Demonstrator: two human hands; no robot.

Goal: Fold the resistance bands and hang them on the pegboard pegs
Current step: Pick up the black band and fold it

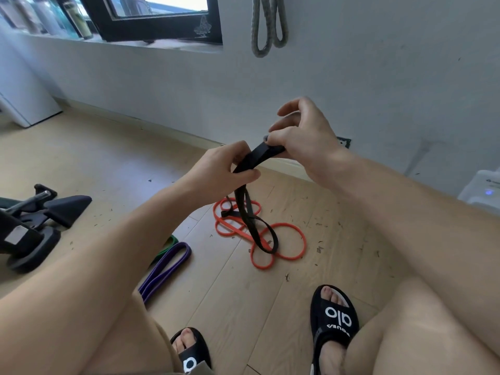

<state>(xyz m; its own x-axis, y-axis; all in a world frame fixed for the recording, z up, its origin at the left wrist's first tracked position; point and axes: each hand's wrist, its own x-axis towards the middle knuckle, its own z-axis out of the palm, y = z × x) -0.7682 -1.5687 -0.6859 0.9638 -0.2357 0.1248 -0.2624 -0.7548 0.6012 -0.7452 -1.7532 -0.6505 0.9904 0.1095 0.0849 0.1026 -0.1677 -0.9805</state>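
Note:
A black resistance band is held up between both hands, its loops dangling toward the floor. My left hand grips it lower down. My right hand pinches the band's top fold. Under the dangling loops, an orange band lies tangled on the wooden floor. A purple band and a green band lie on the floor to the left, partly hidden by my left arm. A grey band hangs folded on the white wall above; its peg is out of view.
Black exercise equipment sits on the floor at the left. A white unit stands in the far left corner under a black-framed window. A white device sits at the right wall. My feet in black slides are below.

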